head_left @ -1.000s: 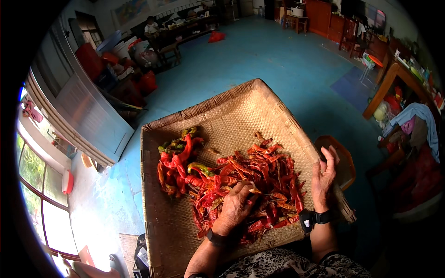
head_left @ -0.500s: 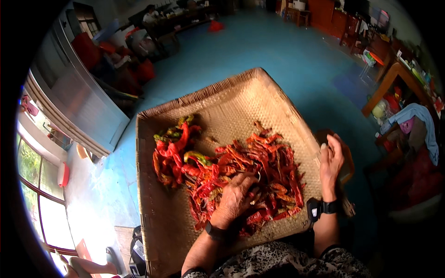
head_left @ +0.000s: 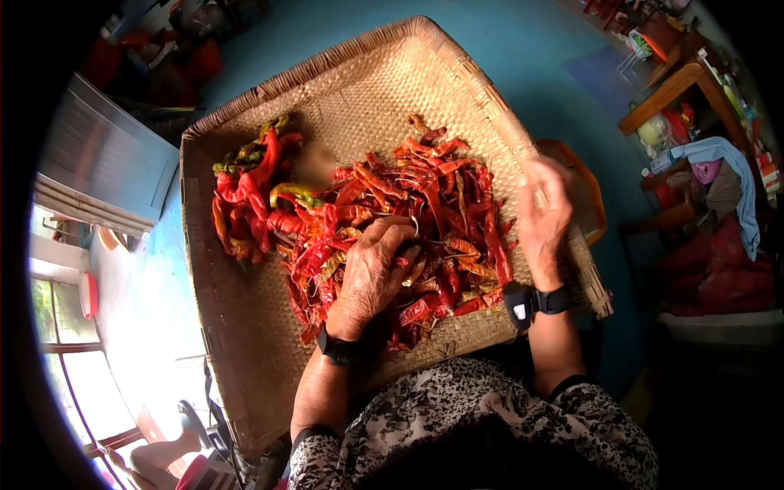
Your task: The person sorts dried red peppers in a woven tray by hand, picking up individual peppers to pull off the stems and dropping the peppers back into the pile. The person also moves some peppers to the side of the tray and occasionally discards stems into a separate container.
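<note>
A large square woven basket (head_left: 269, 343) holds a heap of red chili peppers (head_left: 441, 184), many of them wrinkled and dry. Plumper red and green peppers (head_left: 260, 175) lie bunched at its left side. My left hand (head_left: 374, 269) rests in the middle of the heap, fingers curled around a chili pepper that they partly cover. Over the basket's right wall is my right hand (head_left: 543, 208), smeared by motion, thumb apart from the raised fingers, with nothing visible in it. Both wrists wear black bands.
Beyond the basket's right wall stands an orange-rimmed container (head_left: 596, 204). A wooden frame (head_left: 665, 102) and a light blue cloth (head_left: 727, 155) are farther right. At left are a sliding door panel (head_left: 106, 155) and a bright window (head_left: 82, 359). The floor (head_left: 523, 65) is blue.
The view has tipped downward, so the basket sits higher in it. My right hand has moved from outside the basket's right edge inward over the wall. My left hand stays in the peppers.
</note>
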A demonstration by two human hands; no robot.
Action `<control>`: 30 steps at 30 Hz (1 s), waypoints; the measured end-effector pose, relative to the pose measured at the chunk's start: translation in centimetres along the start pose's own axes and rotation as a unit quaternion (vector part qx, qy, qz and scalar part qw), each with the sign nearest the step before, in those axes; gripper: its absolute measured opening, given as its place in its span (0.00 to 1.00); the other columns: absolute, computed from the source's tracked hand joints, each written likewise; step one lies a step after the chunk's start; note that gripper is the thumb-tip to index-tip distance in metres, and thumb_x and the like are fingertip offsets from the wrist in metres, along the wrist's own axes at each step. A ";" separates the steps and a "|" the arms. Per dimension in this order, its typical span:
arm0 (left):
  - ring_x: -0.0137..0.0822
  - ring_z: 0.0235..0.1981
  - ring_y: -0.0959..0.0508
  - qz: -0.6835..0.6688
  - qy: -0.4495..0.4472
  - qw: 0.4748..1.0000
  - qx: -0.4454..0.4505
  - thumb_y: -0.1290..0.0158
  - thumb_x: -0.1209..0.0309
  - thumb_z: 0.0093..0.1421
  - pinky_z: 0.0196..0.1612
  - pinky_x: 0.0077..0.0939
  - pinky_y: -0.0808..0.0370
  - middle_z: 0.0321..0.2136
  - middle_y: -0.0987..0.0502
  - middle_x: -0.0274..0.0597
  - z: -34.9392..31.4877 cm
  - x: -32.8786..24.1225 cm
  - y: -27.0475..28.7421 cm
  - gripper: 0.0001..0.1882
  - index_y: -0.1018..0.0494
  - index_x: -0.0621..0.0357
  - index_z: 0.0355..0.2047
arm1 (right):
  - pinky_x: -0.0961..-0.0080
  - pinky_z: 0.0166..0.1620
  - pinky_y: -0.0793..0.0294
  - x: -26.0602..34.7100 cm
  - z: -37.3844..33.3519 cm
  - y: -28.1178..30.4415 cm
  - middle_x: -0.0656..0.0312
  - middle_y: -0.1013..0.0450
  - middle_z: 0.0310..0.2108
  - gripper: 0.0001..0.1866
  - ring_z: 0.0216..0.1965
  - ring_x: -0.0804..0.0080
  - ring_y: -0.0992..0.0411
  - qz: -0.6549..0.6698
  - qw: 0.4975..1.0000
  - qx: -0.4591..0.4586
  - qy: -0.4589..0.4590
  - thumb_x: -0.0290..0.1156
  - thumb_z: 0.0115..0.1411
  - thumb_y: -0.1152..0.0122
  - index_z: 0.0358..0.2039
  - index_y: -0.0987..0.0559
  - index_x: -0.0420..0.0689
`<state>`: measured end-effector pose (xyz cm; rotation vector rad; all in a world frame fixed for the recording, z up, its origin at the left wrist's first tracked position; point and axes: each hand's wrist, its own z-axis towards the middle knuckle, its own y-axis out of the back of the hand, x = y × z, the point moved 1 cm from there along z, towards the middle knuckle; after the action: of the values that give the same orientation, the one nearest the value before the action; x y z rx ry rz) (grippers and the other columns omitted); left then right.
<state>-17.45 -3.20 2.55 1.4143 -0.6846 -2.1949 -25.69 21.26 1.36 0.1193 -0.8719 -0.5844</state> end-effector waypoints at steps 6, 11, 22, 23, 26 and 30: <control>0.51 0.42 0.23 -0.050 -0.040 0.998 -0.027 0.41 0.79 0.52 0.45 0.39 0.24 0.40 0.24 0.49 -1.0 -0.1 0.9 0.14 0.25 0.61 0.41 | 0.67 0.43 0.25 8.0 -3.2 -3.6 0.52 0.25 0.39 0.15 0.40 0.57 0.25 0.152 0.943 0.279 0.100 0.29 0.58 0.35 0.45 0.22 0.38; 0.50 0.39 0.21 -0.048 -0.019 0.998 -0.034 0.39 0.77 0.51 0.41 0.35 0.22 0.40 0.23 0.49 -2.2 -0.8 -0.1 0.18 0.24 0.61 0.45 | 0.70 0.38 0.23 8.4 -5.0 -3.8 0.55 0.26 0.37 0.14 0.36 0.60 0.24 0.171 0.937 0.300 0.060 0.22 0.57 0.37 0.45 0.22 0.38; 0.49 0.41 0.21 -0.027 -0.022 0.998 -0.052 0.41 0.80 0.53 0.42 0.36 0.22 0.41 0.23 0.46 -1.0 -0.6 0.4 0.13 0.25 0.60 0.39 | 0.85 0.24 0.31 5.9 -2.9 -2.0 0.65 0.25 0.26 0.04 0.25 0.83 0.29 0.276 0.931 0.231 -0.054 0.27 0.62 0.38 0.33 0.19 0.40; 0.49 0.41 0.21 -0.025 -0.019 0.998 -0.052 0.41 0.80 0.53 0.42 0.36 0.22 0.41 0.23 0.46 -1.0 -0.4 0.4 0.13 0.25 0.60 0.39 | 0.87 0.23 0.32 6.2 -2.3 -1.6 0.68 0.27 0.25 0.04 0.24 0.86 0.31 0.309 0.925 0.208 -0.071 0.27 0.62 0.38 0.34 0.19 0.41; 0.49 0.39 0.21 -0.014 -0.034 0.998 -0.051 0.43 0.81 0.53 0.40 0.37 0.22 0.39 0.23 0.45 -1.3 0.0 0.5 0.12 0.26 0.59 0.39 | 0.87 0.24 0.32 6.9 -0.3 1.0 0.67 0.27 0.25 0.04 0.23 0.86 0.32 0.301 0.937 0.140 -0.113 0.25 0.63 0.41 0.36 0.20 0.40; 0.49 0.40 0.21 -0.005 -0.008 1.000 -0.023 0.43 0.82 0.53 0.41 0.37 0.22 0.38 0.22 0.46 -1.5 -0.4 0.6 0.12 0.27 0.59 0.38 | 0.84 0.28 0.29 4.9 2.2 5.1 0.65 0.24 0.31 0.06 0.26 0.84 0.30 0.093 0.991 -0.098 -0.006 0.26 0.63 0.42 0.39 0.21 0.37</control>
<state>-15.86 -3.68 2.69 1.3816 -0.6297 -2.2179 -22.68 23.20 7.77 -0.1428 -0.8217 -0.4939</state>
